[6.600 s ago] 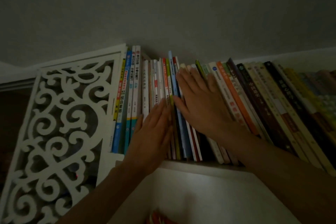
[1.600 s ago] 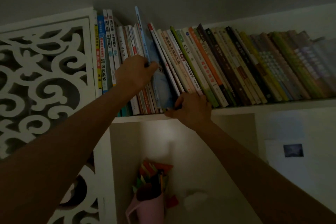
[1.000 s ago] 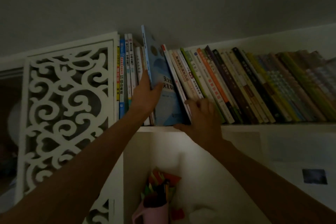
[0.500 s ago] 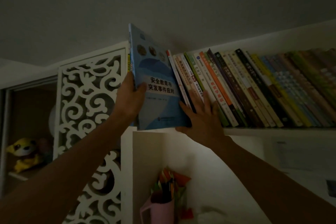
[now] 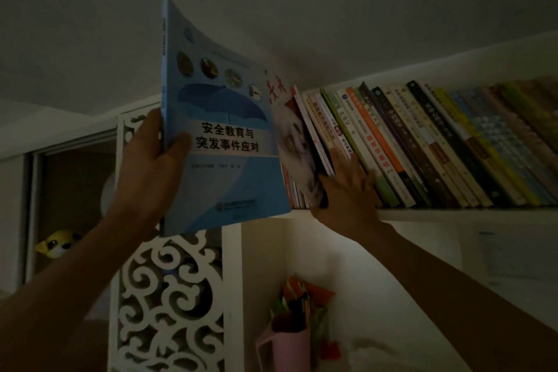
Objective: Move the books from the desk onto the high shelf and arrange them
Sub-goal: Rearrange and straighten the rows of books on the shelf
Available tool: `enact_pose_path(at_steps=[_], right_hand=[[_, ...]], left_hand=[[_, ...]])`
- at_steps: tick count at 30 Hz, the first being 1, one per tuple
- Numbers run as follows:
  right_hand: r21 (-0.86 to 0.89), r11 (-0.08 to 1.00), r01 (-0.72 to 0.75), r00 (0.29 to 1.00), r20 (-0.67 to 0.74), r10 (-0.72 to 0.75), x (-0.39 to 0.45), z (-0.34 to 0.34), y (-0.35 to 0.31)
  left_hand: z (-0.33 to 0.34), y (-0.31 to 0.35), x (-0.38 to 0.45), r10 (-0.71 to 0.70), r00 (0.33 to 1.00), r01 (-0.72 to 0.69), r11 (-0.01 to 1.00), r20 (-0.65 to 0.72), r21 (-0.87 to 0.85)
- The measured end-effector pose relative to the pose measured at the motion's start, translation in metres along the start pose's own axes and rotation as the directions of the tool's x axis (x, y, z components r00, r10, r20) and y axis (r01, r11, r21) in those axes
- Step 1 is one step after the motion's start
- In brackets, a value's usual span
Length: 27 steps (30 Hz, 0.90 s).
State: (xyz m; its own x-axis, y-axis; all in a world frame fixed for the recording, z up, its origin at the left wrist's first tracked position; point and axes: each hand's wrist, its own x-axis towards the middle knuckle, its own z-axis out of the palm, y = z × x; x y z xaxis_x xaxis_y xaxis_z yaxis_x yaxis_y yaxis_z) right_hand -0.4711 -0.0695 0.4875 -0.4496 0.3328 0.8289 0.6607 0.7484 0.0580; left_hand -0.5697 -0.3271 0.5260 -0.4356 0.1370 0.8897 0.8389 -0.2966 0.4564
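Note:
My left hand (image 5: 151,160) grips a large blue book (image 5: 223,136) by its spine edge, thumb on the front cover. The book is out of the row, held up in front of the high shelf's (image 5: 453,213) left end. My right hand (image 5: 347,187) has spread fingers pressed against the leaning row of books (image 5: 422,145), its thumb at the foot of a white book with red characters (image 5: 294,142) that tilts out beside the blue one. The books behind the blue cover are hidden.
A white carved lattice panel (image 5: 169,296) stands below and left of the shelf. A yellow plush toy (image 5: 56,243) sits in a dark cabinet at the left. A pink cup of coloured pens (image 5: 290,338) stands below the shelf. The ceiling is close above the books.
My left hand has drawn the blue book out of the row, towards me and to the left. My right hand went from the book's lower edge to bracing the leaning books.

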Motion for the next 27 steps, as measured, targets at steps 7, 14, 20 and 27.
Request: enact_pose_path(at_steps=[7, 14, 20, 27], right_hand=[[-0.048, 0.993, -0.106, 0.947, -0.309, 0.086, 0.020, 0.005, -0.041], [-0.148, 0.985, -0.084, 0.976, -0.210, 0.051, 0.027, 0.000, -0.037], [-0.224, 0.973, -0.049, 0.983, -0.183, 0.008, 0.026, -0.018, -0.038], [-0.224, 0.974, -0.034, 0.998, -0.055, 0.022, 0.027, -0.022, -0.034]], left_hand=[[-0.018, -0.002, 0.004, -0.006, 1.000, 0.006, 1.000, -0.030, -0.015], [-0.029, -0.021, 0.007, 0.032, 0.996, -0.039, 0.996, -0.085, -0.082], [-0.041, -0.029, 0.014, 0.059, 0.992, -0.067, 0.995, -0.108, -0.071], [-0.039, -0.032, 0.015, 0.069, 0.994, -0.077, 0.994, -0.086, -0.084]])
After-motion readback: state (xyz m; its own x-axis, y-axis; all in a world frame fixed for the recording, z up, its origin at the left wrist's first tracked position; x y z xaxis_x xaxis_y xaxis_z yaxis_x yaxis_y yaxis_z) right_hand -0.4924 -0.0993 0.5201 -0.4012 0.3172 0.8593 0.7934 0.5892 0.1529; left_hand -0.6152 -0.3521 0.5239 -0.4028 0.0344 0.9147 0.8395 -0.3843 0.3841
